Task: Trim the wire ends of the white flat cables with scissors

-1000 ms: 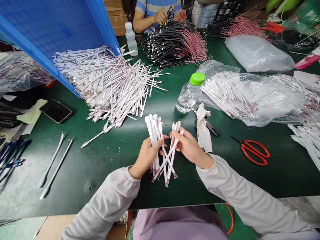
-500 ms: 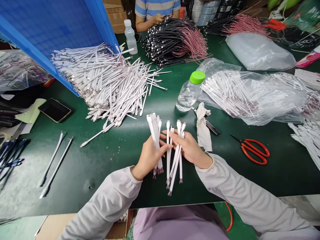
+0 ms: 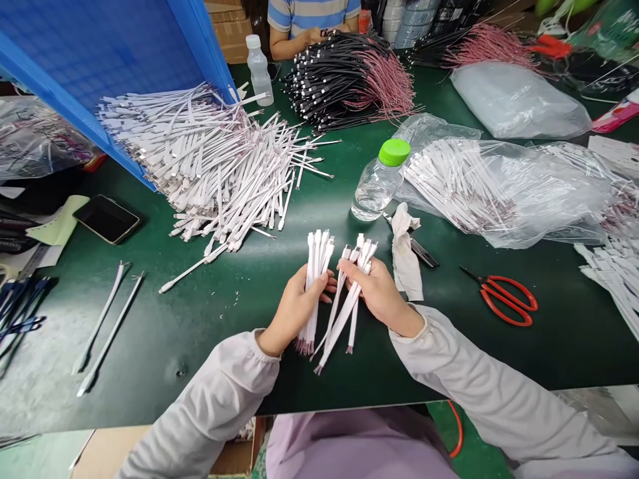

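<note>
My left hand (image 3: 292, 311) is closed round a tight bundle of short white cables (image 3: 315, 266), held upright above the green table (image 3: 210, 326). Just to its right, my right hand (image 3: 380, 295) grips a looser fan of several white cables (image 3: 349, 303), their red wire ends pointing down toward me. The two bundles almost touch. A large heap of the same white cables (image 3: 210, 159) lies beyond my left hand.
A green-capped water bottle (image 3: 379, 181), a crumpled white cloth (image 3: 405, 256) and red scissors (image 3: 504, 299) lie to the right. Plastic bags of cables (image 3: 499, 186) fill the right side. A phone (image 3: 106, 218) and two loose cables (image 3: 107, 319) lie left. Another person (image 3: 309, 20) works at black cables (image 3: 344, 80) opposite.
The left-hand bundle has straightened upright and tightened. My right hand's cables have shifted from a crossed fan toward the left bundle, and both hands have risen slightly.
</note>
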Tool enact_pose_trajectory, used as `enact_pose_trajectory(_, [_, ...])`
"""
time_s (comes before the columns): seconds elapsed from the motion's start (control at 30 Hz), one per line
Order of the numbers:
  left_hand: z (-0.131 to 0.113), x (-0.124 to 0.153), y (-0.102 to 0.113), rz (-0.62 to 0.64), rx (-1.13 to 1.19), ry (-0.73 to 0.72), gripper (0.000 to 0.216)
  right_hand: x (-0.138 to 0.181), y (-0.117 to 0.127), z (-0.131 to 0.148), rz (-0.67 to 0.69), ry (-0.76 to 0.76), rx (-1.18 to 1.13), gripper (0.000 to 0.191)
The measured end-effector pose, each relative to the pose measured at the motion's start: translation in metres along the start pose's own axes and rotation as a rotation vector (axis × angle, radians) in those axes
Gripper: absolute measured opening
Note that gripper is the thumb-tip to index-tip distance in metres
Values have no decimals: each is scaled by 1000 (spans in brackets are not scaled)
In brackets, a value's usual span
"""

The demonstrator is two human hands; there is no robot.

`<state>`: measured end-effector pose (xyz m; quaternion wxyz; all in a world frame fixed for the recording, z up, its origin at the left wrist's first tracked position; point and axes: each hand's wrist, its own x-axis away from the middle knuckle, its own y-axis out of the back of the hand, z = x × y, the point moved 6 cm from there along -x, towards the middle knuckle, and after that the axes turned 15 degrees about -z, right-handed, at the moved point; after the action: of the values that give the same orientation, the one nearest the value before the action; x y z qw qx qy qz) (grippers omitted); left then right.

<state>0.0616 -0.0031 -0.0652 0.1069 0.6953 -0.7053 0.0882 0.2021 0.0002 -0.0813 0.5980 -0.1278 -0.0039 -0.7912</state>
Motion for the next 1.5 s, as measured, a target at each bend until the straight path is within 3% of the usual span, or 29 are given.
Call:
enact_pose_trajectory(0.13, [-2,-1,2,-49,4,47,31,-1,2,1,-49,12,-46,39])
enact_pose_trajectory(0.27, [-3,-1,3,-69,-3,38,30,1,-8,0,70,-236,-275,38])
enact_pose_trajectory(0.37, [-2,-1,2,-71,-11,7,28,3,-14,0,171,-321,-300,33])
enact_pose_trajectory(0.47, [0,-1,1,-56,-9,-13,31,4,-15,0,195,-312,-246,31])
enact_pose_trajectory(0.73, [4,-4,6,-79,-12,-19,33,1,-7,1,74,-253,-234,34])
enact_pose_trajectory(1.07, [-2,-1,4,-24,-171,-150,23,1,-11,-4,178,-355,-271,35])
enact_pose_trajectory(1.5, [-2,-2,3,-12,-134,-42,25,0,1,3,-68,-145,-183,34])
